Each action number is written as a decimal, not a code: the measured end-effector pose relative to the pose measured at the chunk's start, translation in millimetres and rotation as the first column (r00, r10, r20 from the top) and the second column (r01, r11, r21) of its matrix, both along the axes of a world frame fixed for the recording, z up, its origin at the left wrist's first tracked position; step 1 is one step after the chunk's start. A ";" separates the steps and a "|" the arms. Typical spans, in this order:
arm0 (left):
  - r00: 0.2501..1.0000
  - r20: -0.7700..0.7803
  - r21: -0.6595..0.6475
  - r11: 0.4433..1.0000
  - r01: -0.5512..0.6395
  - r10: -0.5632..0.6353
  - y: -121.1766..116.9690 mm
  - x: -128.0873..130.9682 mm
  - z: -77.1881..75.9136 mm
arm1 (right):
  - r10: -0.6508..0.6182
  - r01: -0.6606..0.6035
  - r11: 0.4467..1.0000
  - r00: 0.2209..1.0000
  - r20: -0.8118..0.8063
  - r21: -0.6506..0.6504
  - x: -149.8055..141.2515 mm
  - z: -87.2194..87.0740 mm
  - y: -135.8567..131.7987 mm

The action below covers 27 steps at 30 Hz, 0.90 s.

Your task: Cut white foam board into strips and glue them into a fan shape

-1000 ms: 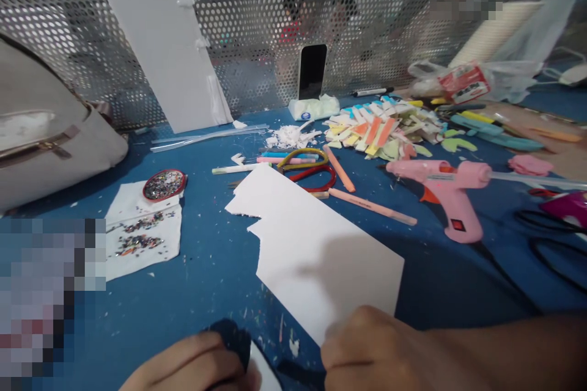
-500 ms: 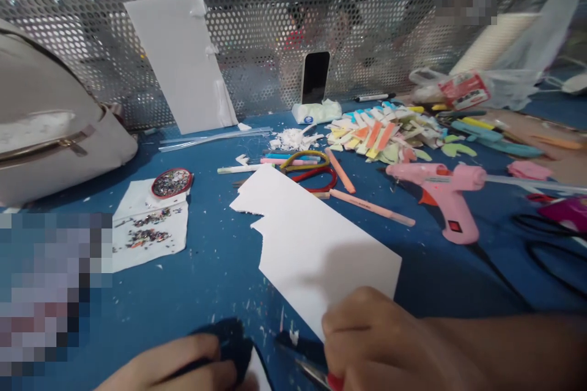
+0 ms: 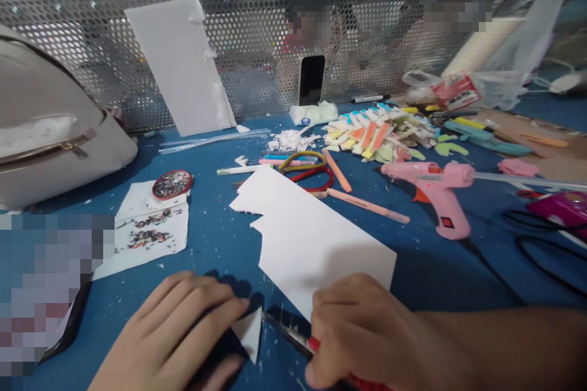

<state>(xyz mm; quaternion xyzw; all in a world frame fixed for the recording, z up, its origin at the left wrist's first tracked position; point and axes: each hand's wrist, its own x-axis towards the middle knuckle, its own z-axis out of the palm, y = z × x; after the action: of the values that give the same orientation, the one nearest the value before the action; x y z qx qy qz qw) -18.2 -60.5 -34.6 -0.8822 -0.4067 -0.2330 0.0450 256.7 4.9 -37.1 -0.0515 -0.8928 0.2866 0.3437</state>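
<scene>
In the lower middle my right hand (image 3: 353, 330) is closed around red-handled scissors (image 3: 293, 333), whose blades point left. My left hand (image 3: 178, 330) pinches a small pointed piece of white board (image 3: 249, 335) between fingers and thumb. The scissor tip touches or nearly touches that piece's upper corner; I cannot tell which. A larger white board (image 3: 312, 220) with a jagged left edge lies just beyond, its near end partly hidden by my right hand.
A pink glue gun (image 3: 435, 186) lies at right with its cable. Behind the board are markers (image 3: 367, 204), other scissors (image 3: 321, 177) and coloured strips (image 3: 371, 131). Glitter lies on white paper (image 3: 177, 241) at left, near a bag (image 3: 46, 146). A phone (image 3: 312, 80) stands at the back.
My left hand has come up and forward into fuller view with the small white piece. The scissors have shifted slightly up and left, their tip now by that piece.
</scene>
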 end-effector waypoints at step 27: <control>0.989 0.123 -0.299 0.947 0.116 -0.082 6.4 12.2 1.3 | 0.070 -0.067 0.997 0.995 0.068 -0.040 -4.6 -0.4 1.5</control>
<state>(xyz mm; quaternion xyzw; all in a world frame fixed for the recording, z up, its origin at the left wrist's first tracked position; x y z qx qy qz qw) -6.0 -54.1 -33.3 -0.8839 -0.3948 -0.2169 -0.1258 252.1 6.4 -37.5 -0.0373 -0.8998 0.3132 0.3014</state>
